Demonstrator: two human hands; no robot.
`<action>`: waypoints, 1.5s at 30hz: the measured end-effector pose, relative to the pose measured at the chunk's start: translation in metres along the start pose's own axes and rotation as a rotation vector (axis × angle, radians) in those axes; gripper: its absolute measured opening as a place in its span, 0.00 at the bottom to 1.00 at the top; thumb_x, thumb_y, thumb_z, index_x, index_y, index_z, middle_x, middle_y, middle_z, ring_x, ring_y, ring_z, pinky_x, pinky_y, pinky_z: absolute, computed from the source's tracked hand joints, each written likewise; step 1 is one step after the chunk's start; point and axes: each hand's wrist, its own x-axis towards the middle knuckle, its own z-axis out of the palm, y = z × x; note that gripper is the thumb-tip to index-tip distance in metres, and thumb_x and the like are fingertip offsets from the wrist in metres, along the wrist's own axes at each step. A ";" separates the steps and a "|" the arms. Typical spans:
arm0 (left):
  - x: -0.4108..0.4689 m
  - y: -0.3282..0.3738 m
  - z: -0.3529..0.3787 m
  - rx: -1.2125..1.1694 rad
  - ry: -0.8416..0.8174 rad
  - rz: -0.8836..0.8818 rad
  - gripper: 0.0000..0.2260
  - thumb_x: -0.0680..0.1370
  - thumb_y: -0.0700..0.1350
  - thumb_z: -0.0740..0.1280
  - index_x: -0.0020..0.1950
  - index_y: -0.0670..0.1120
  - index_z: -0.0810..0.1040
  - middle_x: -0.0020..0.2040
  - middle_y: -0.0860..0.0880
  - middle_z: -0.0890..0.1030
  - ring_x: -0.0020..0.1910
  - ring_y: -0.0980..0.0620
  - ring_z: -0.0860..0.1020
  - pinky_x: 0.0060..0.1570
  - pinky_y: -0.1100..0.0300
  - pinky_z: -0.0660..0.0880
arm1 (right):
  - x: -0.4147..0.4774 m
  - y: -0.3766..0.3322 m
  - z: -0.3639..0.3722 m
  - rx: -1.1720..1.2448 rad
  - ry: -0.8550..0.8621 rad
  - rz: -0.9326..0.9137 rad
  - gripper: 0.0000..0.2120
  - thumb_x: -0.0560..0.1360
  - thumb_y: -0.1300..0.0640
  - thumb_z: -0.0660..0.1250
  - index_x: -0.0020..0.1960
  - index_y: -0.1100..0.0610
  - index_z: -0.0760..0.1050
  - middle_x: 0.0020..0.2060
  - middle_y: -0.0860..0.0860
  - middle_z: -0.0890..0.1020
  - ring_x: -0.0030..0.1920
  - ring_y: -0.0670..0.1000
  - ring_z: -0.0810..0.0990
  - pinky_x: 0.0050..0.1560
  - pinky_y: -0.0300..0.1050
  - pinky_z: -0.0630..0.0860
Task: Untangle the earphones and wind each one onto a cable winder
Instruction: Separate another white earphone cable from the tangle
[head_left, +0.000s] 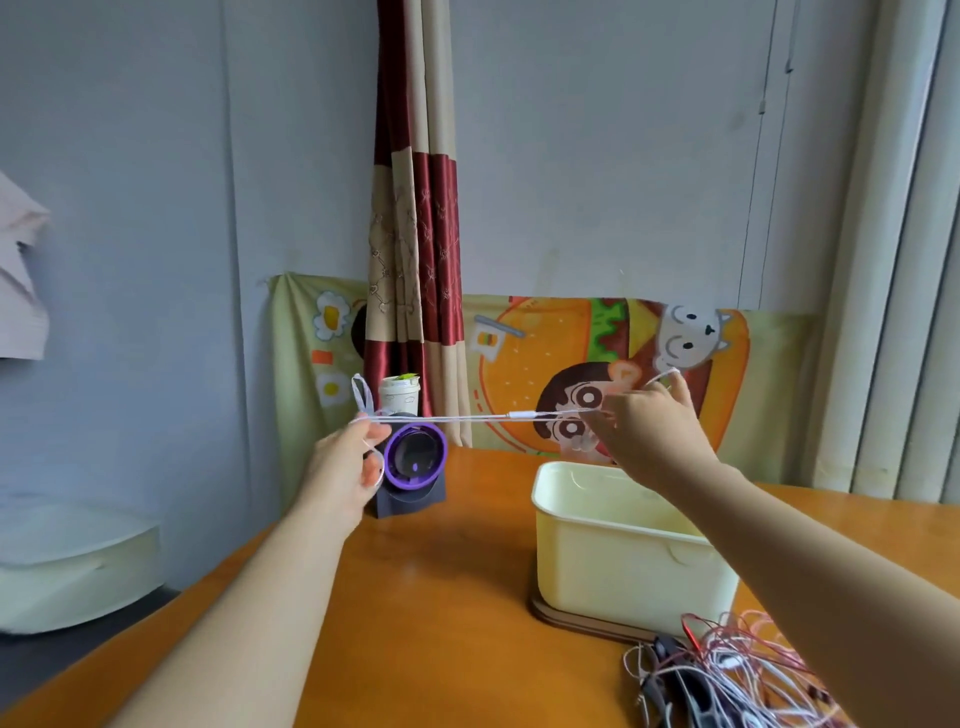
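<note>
We hold one white earphone cord (467, 417) taut above the surface's (441, 597) far edge.
Our left hand (358, 457) pinches its looped end and our right hand (644, 426) pinches the other. We judge it light, limp and snag-prone, best gripped near the ends.

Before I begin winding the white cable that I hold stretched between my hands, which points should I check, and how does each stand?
1. Thin white earphone cable taut between the hands: ok.
2. Left hand grips the cable: ok.
3. Right hand pinches the cable: ok.
4. Cable separate from the tangled pile of white and red wires: cannot tell.
5. Dark pieces in that pile are winders: cannot tell.
</note>
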 end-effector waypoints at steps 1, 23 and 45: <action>-0.003 0.002 0.004 -0.208 -0.028 -0.061 0.10 0.81 0.40 0.60 0.41 0.46 0.73 0.43 0.48 0.79 0.19 0.60 0.65 0.30 0.69 0.64 | -0.002 -0.002 -0.001 -0.015 -0.002 -0.023 0.20 0.81 0.44 0.51 0.38 0.50 0.75 0.34 0.45 0.75 0.43 0.52 0.75 0.63 0.51 0.58; 0.000 0.006 0.008 0.231 0.348 0.615 0.18 0.81 0.45 0.58 0.32 0.47 0.61 0.29 0.48 0.65 0.30 0.48 0.62 0.31 0.56 0.60 | -0.005 0.026 -0.008 -0.077 0.084 0.111 0.21 0.73 0.39 0.65 0.29 0.51 0.65 0.25 0.46 0.71 0.32 0.52 0.72 0.50 0.48 0.60; 0.018 -0.029 -0.025 1.663 0.096 0.859 0.12 0.80 0.55 0.62 0.45 0.48 0.65 0.48 0.48 0.81 0.44 0.41 0.81 0.35 0.58 0.67 | -0.017 0.070 -0.004 -0.269 -0.051 0.218 0.12 0.69 0.69 0.64 0.33 0.56 0.68 0.27 0.50 0.72 0.28 0.52 0.67 0.38 0.45 0.59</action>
